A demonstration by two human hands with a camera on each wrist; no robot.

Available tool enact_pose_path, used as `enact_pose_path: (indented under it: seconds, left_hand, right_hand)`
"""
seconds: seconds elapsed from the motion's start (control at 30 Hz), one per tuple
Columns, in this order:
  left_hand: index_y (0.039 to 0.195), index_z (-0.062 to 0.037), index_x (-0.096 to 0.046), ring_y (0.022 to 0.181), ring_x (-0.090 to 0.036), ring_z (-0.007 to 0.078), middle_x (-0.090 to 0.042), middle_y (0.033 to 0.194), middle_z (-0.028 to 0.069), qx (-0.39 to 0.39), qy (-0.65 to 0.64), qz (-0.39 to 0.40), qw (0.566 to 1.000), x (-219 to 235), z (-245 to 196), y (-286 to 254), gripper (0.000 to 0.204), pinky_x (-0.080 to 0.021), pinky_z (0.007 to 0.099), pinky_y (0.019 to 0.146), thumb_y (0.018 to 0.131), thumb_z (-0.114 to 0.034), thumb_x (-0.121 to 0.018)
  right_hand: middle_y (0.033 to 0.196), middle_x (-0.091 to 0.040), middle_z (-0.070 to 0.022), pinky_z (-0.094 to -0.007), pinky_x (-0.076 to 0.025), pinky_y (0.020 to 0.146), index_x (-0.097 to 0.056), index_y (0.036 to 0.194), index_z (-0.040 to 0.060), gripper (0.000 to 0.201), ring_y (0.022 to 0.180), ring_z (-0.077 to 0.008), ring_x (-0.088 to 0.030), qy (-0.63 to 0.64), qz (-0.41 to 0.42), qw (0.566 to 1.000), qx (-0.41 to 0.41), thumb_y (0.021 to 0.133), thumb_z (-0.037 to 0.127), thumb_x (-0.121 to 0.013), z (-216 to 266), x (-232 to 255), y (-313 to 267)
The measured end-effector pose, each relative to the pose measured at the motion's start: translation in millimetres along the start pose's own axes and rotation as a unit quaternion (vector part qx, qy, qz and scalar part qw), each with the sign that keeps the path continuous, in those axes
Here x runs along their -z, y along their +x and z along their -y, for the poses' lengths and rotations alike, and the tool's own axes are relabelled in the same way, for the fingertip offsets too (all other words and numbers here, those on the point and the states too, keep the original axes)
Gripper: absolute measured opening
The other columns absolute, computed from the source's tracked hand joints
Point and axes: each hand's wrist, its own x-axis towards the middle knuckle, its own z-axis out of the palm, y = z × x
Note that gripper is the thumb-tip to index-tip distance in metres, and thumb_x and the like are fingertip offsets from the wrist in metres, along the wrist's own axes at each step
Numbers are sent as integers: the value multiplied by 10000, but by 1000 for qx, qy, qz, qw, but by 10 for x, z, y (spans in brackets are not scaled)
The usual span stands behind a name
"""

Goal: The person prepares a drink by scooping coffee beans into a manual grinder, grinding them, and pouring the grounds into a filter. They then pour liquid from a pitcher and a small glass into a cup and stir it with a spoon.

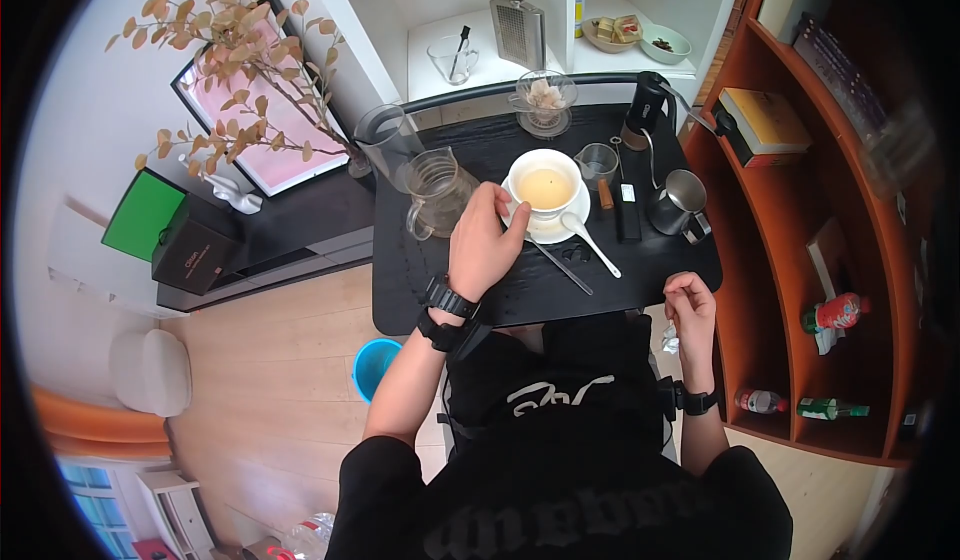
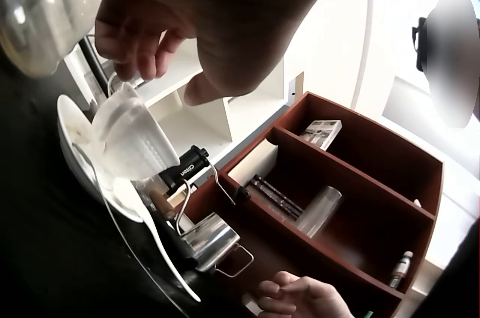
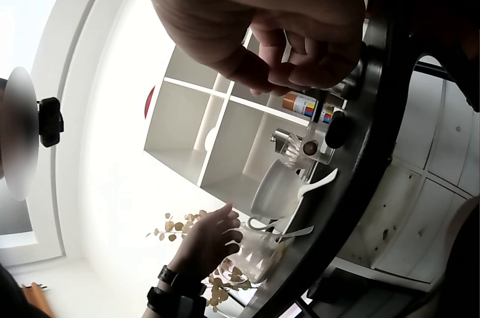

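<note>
"What sort of place is this?"

"A home, most likely: wood-plank floor (image 1: 270, 360), framed picture (image 1: 285, 155), leafy branch (image 1: 228, 110), round pouf (image 1: 150, 372), brown bookcase (image 1: 760, 260)."

"And the desk (image 1: 430, 295)?"

"It carries a white cup (image 1: 545, 161), a glass dripper (image 1: 544, 122) and a steel jug (image 1: 670, 212), like a coffee corner in a living room."

At the back, a white shelf (image 1: 460, 0) holds a metal flask (image 1: 518, 36), a glass cup (image 1: 450, 66) and two small bowls (image 1: 668, 58). To the left, a branch of brown leaves (image 1: 218, 20) spreads in front of a pink framed picture (image 1: 285, 165); a white figurine (image 1: 234, 195) and a black box (image 1: 197, 248) sit on a low dark cabinet (image 1: 320, 218). On the floor stand a blue bucket (image 1: 360, 362) and a pale stool (image 1: 150, 372). On the right, a brown bookcase (image 1: 788, 345) carries a yellow box (image 1: 765, 120) and several bottles (image 1: 832, 409).
</note>
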Motion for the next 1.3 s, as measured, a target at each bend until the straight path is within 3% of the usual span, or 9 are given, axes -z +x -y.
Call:
enact_pose_path:
  seconds: [0.03,0.13,0.43,0.63,0.83,0.93,1.23,1.3]
  left_hand:
    - [996,-30,-543,675,-626,296,-601,762,92,34,-14,23,999,-22,22,-15,285,-488,399,611,903,-242,-709]
    - [945,-32,-552,575,-598,262,-576,635,72,31,-37,9,999,-101,105,-61,235,-468,372,564,926,-223,-688]
    - [963,-16,-579,557,-529,58,-542,608,-8,75,-194,53,977,-278,443,-62,185,-412,259,520,983,-189,-643]
    - [953,-38,-604,552,-495,42,-566,677,-37,171,-315,129,925,-204,292,-55,190,-395,207,514,1029,-209,-568]
    - [954,-92,-603,596,-524,32,-602,785,-38,161,-322,166,918,-254,398,-46,313,-379,183,505,1064,-367,-500]
    - [968,-106,-589,622,-542,46,-614,817,-30,211,-369,190,885,-295,426,-13,327,-393,194,516,1069,-399,-485]
    - [994,-118,-577,624,-557,60,-609,784,-26,253,-463,158,835,-267,423,-29,293,-392,206,513,1073,-381,-478]
    - [986,-116,-585,616,-549,57,-602,769,-30,236,-453,154,846,-187,374,-80,295,-389,204,510,1075,-376,-477]
  right_hand:
    - [892,-579,10,-194,-384,585,-610,896,52,140,656,-38,-485,0,-3,1000,1,900,-76,-555,-29,40,-5]
    - [884,-578,14,-193,-386,586,-609,895,52,137,660,-37,-486,-4,-9,1000,-4,903,-73,-554,-55,64,-17]
    - [886,-579,10,-186,-385,576,-609,901,47,141,652,-36,-492,-8,5,1000,-4,904,-78,-544,-73,-5,20]
    - [887,-581,7,-187,-384,571,-611,903,46,143,643,-35,-491,-9,4,1000,-5,900,-81,-547,-91,7,40]
    - [885,-582,10,-188,-382,571,-612,907,46,140,642,-34,-488,-12,6,1000,-6,903,-79,-549,-96,-13,19]
    - [883,-582,12,-188,-379,571,-612,906,47,138,643,-33,-487,-8,4,1000,-4,904,-77,-551,-77,-39,24]
    - [878,-581,15,-188,-372,572,-612,901,52,136,643,-31,-483,-8,-7,1000,-6,906,-72,-558,-50,-27,-11]
    - [876,-580,16,-188,-372,574,-612,901,52,136,644,-29,-482,-10,-6,1000,-5,906,-72,-557,-54,-21,-17]
